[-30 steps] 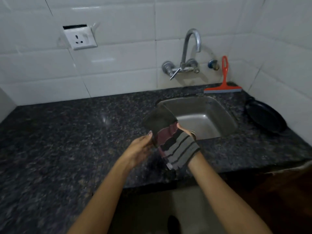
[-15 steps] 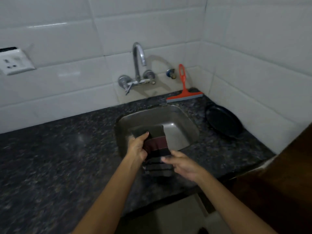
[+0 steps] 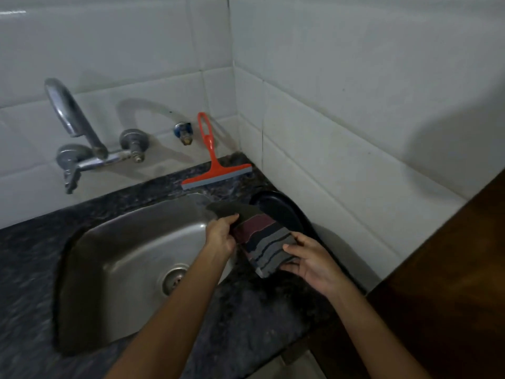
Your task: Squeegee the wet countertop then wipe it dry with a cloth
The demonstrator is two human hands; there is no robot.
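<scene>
A folded striped cloth [image 3: 261, 240], grey, maroon and dark, is held between both hands just right of the sink. My left hand [image 3: 222, 236] grips its upper left edge. My right hand [image 3: 308, 262] holds its lower right end, fingers curled round it. The cloth hangs above the dark speckled countertop [image 3: 254, 321]. The orange squeegee [image 3: 216, 170] leans against the back wall tiles behind the sink, blade down on the counter, away from both hands.
A steel sink [image 3: 120, 258] with a drain lies left of the hands, a chrome tap [image 3: 82, 140] above it. A black pan [image 3: 284, 212] rests on the counter by the right wall, partly behind the cloth. A dark wooden surface [image 3: 451, 296] stands at right.
The view has swung right and closer to the corner. Both hands carried the cloth from over the sink's front to the counter strip on its right, beside the black pan.
</scene>
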